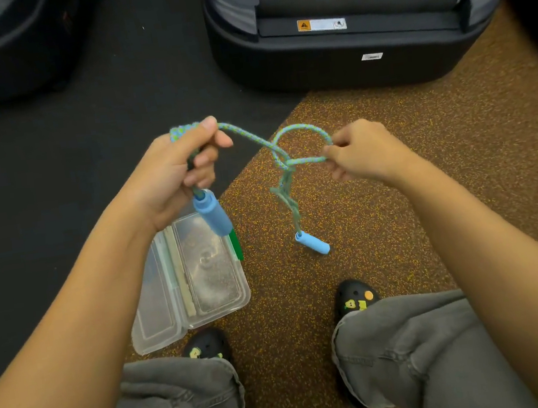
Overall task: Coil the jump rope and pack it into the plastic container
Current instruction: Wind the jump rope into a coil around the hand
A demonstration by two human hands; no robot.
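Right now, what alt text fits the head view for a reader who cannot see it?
Seen from above, a left hand grips coiled jump rope while the right hand pinches a loop. One blue handle hangs over an open clear plastic container; the other handle dangles over brown speckled floor.

Left hand (174, 168) gripping rope coils with one handle (212, 214) hanging below it, above the open plastic container (160, 324) on the floor, right hand (362, 154) pinching a rope loop (299, 131), second handle (312, 242) dangling between the hands, shoes (355, 298) nearest the viewer.
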